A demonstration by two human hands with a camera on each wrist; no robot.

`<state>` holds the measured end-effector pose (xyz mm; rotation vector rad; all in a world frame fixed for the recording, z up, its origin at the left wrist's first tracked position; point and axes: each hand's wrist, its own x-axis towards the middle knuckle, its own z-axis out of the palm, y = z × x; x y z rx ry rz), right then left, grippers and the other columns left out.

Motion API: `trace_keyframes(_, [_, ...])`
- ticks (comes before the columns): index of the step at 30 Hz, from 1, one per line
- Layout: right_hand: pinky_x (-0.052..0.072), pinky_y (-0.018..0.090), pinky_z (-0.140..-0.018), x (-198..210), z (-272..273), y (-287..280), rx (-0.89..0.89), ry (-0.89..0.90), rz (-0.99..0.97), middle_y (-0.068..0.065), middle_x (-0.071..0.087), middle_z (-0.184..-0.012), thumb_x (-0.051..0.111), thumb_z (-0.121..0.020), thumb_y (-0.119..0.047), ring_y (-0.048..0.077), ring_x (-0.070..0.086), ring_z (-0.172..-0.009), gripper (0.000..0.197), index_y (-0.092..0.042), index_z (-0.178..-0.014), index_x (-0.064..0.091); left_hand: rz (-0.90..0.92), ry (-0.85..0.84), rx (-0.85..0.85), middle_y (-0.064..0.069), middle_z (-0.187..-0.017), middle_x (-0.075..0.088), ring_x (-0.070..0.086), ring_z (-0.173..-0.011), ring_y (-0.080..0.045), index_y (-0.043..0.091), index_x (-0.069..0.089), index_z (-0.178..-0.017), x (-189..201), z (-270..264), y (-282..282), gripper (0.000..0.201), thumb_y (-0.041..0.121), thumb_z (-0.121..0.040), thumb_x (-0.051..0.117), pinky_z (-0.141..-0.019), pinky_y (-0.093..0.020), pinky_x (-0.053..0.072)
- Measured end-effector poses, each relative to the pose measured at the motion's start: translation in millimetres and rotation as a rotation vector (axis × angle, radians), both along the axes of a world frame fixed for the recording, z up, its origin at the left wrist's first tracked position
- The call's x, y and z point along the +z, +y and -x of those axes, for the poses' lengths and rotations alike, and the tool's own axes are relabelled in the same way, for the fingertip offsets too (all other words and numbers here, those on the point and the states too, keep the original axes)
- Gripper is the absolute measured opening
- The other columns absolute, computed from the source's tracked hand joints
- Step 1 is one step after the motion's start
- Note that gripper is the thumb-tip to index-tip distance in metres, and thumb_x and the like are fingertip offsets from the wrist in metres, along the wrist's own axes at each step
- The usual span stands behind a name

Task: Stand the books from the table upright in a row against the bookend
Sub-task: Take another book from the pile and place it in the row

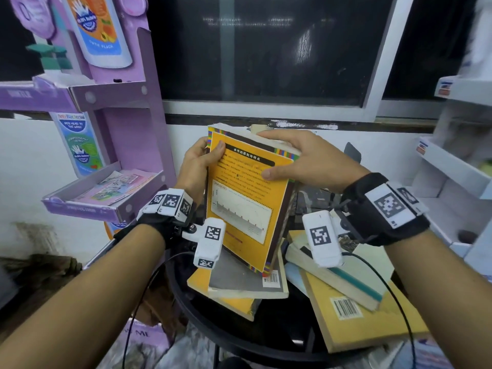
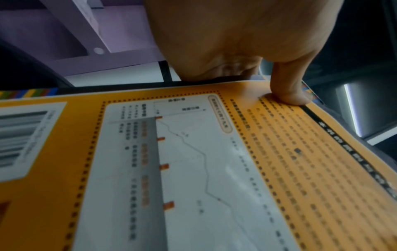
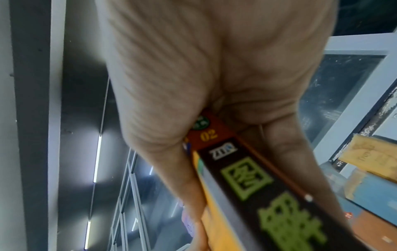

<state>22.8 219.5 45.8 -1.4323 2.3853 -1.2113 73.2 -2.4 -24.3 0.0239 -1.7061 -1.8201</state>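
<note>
I hold a thick orange-covered book (image 1: 245, 198) tilted above the round black table (image 1: 239, 339), back cover facing me. My left hand (image 1: 198, 162) grips its left edge, thumb on the cover; the left wrist view shows that thumb (image 2: 287, 84) pressing the orange cover (image 2: 193, 169). My right hand (image 1: 300, 158) grips the top right corner, thumb on the cover and fingers over the top edge. In the right wrist view the dark spine (image 3: 257, 186) with green characters runs between thumb and fingers. Several books (image 1: 354, 296) lie flat on the table. A dark bookend (image 1: 352, 153) shows behind my right hand.
A purple cardboard display stand (image 1: 106, 155) with trays stands close on the left. White shelving (image 1: 458, 169) stands at the right. A dark window (image 1: 266, 49) and white wall are behind the table. Cables (image 1: 394, 296) run from both wrist units across the books.
</note>
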Motion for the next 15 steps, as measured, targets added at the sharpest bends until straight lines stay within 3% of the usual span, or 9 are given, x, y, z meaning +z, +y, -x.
trace_keyframes(4, [0.053, 0.012, -0.067, 7, -1, 3, -0.085, 0.073, 0.025, -0.014, 0.067, -0.108, 0.075, -0.082, -0.023, 0.001, 0.07, -0.081, 0.055, -0.034, -0.131, 0.054, 0.068, -0.032, -0.012, -0.007, -0.102, 0.071, 0.07, -0.092, -0.023, 0.006, 0.053, -0.125, 10, 7, 6, 0.035, 0.029, -0.098, 0.05, -0.08, -0.034, 0.055])
trace_keyframes(7, [0.054, 0.019, -0.075, 14, -1, 10, -0.133, 0.099, 0.043, -0.01, 0.066, -0.113, 0.074, -0.083, -0.024, 0.005, 0.069, -0.085, 0.051, -0.031, -0.13, 0.056, 0.138, -0.058, -0.019, -0.003, -0.102, 0.072, 0.07, -0.093, -0.018, 0.011, 0.056, -0.121, 16, 14, 15, 0.032, 0.033, -0.099, 0.046, -0.084, -0.033, 0.053])
trace_keyframes(11, [0.054, 0.023, -0.076, 21, 4, 23, -0.197, 0.12, 0.023, -0.007, 0.067, -0.112, 0.074, -0.083, -0.023, 0.008, 0.068, -0.088, 0.046, -0.028, -0.126, 0.061, 0.275, -0.101, -0.021, 0.007, -0.102, 0.069, 0.065, -0.096, -0.009, 0.019, 0.057, -0.114, 21, 23, 27, 0.025, 0.034, -0.1, 0.044, -0.091, -0.032, 0.048])
trace_keyframes(15, [0.054, 0.024, -0.07, 27, 11, 43, -0.287, 0.123, -0.003, -0.005, 0.067, -0.105, 0.073, -0.083, -0.022, 0.01, 0.068, -0.083, 0.043, -0.026, -0.123, 0.061, 0.333, -0.106, 0.027, 0.003, -0.115, 0.064, 0.059, -0.109, -0.011, 0.016, 0.055, -0.127, 22, 36, 32, 0.034, 0.033, -0.097, 0.05, -0.093, -0.031, 0.042])
